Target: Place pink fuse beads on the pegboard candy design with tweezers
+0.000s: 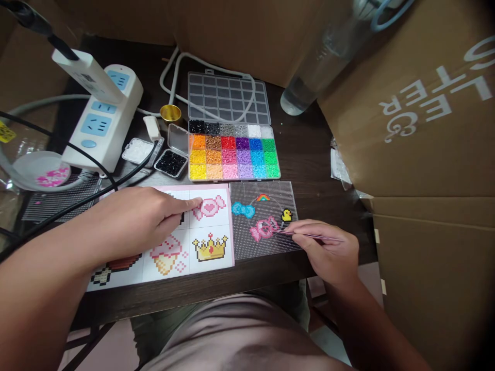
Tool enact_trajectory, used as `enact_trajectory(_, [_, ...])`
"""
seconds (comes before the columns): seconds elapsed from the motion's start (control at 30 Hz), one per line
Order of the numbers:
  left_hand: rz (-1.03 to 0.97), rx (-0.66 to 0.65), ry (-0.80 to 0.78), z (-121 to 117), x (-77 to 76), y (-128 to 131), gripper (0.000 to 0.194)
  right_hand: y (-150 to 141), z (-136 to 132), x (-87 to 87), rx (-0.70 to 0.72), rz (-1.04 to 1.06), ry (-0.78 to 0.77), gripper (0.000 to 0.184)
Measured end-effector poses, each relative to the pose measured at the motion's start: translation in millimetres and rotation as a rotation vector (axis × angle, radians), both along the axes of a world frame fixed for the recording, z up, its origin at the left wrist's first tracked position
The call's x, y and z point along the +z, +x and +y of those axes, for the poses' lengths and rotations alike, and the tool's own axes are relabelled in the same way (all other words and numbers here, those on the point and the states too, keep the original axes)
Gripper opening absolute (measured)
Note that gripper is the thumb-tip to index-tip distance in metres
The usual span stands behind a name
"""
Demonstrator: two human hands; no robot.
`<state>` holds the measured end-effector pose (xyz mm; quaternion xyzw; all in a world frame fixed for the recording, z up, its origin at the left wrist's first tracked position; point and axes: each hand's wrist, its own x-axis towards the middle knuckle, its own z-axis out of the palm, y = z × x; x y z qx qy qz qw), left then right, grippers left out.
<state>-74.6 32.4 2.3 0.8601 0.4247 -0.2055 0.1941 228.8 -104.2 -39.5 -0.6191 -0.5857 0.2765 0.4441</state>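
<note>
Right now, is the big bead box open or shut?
Open. The bead box has its clear lid folded back flat, so the colored beads lie uncovered.

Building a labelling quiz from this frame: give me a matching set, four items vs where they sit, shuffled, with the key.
Things:
1. left hand
2. right hand
3. bead box
4. power strip

Places:
A. far left of the table, plug in it
B. forefinger on the candy picture of the pattern sheet
C. behind the pegboard, lid open
D. holding tweezers at the pink candy on the pegboard

Pairs: 1-B, 2-D, 3-C, 4-A
</note>
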Motion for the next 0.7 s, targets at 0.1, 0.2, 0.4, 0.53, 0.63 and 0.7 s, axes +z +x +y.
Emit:
enact_trajectory(0.1, [-0.003, 0.001, -0.002, 0.2, -1.2, -0.5, 0.045, 0.8, -0.4, -1.2, 0.01, -0.007, 0.007, 0.02])
enact_trajectory(0.2, [0.014, 0.003, 0.012, 0.6, -4.7, -2.5, 0.045, 1.3, -1.0, -2.4, 0.011, -0.007, 0.018, 0.021])
enact_trajectory(0.4, [0.02, 0.003, 0.019, 0.7, -6.8, -3.1, 0.045, 1.7, -0.8, -3.7, 0.03, -0.011, 0.029, 0.023])
enact_trajectory(0.53, [0.034, 0.016, 0.003, 0.4, -3.9, -0.3, 0.044, 1.4, -0.6, -3.0, 0.023, -0.012, 0.027, 0.023])
enact_trajectory(0.63, [0.021, 0.005, 0.011, 0.4, -3.5, -0.7, 0.045, 1.0, -0.9, -2.1, 0.019, -0.011, 0.026, 0.023])
enact_trajectory(0.7, [0.008, -0.002, 0.015, 0.6, -4.4, -1.9, 0.045, 0.8, -1.0, -1.8, 0.025, -0.011, 0.027, 0.023])
